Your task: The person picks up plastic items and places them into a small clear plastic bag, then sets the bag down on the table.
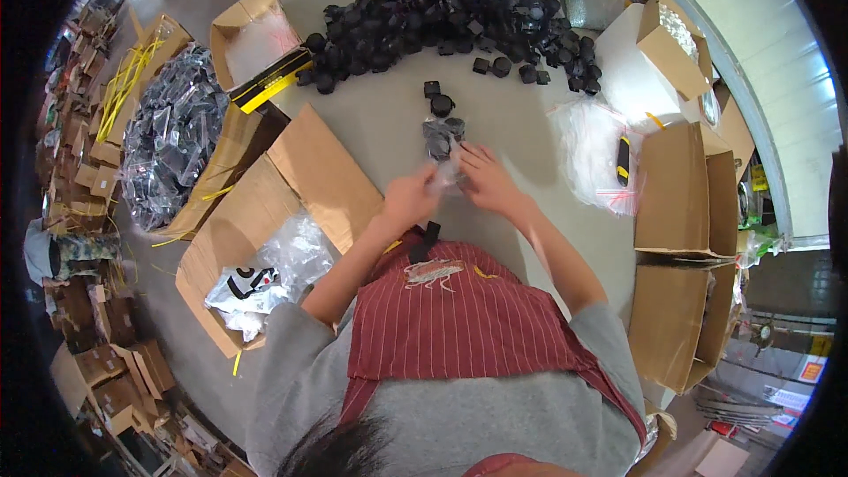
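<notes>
Both my hands are at a small clear plastic bag [443, 136] with dark contents, low over the grey table in front of my apron. My left hand [410, 200] pinches the near end of the bag from the left. On its other side, my right hand [488, 179] has its fingers closed at the bag's edge. Just beyond the bag lie a round black plastic part [442, 105] and a smaller black piece [432, 88]. Another black piece [426, 242] rests by the table edge against my apron. What exactly is inside the bag is hard to make out.
A heap of black plastic parts [424, 13] spreads along the far side. To the right are loose clear bags [587, 155], a black and yellow cutter [624, 162] and open cartons [676, 190]. A box of bagged parts [177, 124] and a carton with plastic [231, 252] stand left.
</notes>
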Demonstrator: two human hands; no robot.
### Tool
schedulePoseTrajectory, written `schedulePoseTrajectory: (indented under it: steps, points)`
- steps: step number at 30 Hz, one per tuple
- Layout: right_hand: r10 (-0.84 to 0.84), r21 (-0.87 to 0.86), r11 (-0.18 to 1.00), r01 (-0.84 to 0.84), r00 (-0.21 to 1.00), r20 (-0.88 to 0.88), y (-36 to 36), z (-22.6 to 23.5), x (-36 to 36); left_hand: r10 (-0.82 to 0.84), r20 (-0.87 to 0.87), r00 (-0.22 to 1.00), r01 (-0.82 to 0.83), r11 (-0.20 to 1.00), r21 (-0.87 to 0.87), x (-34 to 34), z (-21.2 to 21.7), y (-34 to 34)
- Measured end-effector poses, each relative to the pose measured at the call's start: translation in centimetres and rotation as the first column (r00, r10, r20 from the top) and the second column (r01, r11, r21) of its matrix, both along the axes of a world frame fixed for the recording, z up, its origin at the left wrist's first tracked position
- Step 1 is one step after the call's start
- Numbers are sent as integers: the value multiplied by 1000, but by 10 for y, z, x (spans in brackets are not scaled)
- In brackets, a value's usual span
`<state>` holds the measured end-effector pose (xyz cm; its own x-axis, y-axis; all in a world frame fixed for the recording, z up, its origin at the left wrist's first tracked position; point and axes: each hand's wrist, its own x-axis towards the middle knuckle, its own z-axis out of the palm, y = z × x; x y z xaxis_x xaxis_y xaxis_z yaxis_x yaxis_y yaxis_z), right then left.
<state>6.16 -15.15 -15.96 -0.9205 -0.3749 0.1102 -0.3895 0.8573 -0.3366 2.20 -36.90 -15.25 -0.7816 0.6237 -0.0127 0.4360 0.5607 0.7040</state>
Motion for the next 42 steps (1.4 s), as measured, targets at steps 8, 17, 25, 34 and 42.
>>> schedulePoseTrajectory:
  steps: [8, 17, 25, 34, 42]
  points:
    - [-81, -6, 997, 83, 950, -300, -11, -18, 11, 293, -113, 949, -282, 954, 105, -68, 11, 54]
    - [-439, -367, 869, 331, 858, -267, -15, -6, 30, 185, 74, 980, -185, 983, -6, -80, 0, 75]
    - [-600, -279, 791, 545, 782, -172, -18, -23, 6, 135, 319, 938, -160, 986, 54, -88, -2, 71]
    - [-428, -282, 890, 359, 872, -240, -8, -24, 20, 15, 367, 930, -12, 1000, -11, -92, 8, 65]
    - [-409, -294, 902, 318, 846, -341, 4, -18, 37, 110, 183, 977, -105, 994, -34, -81, 4, 70]
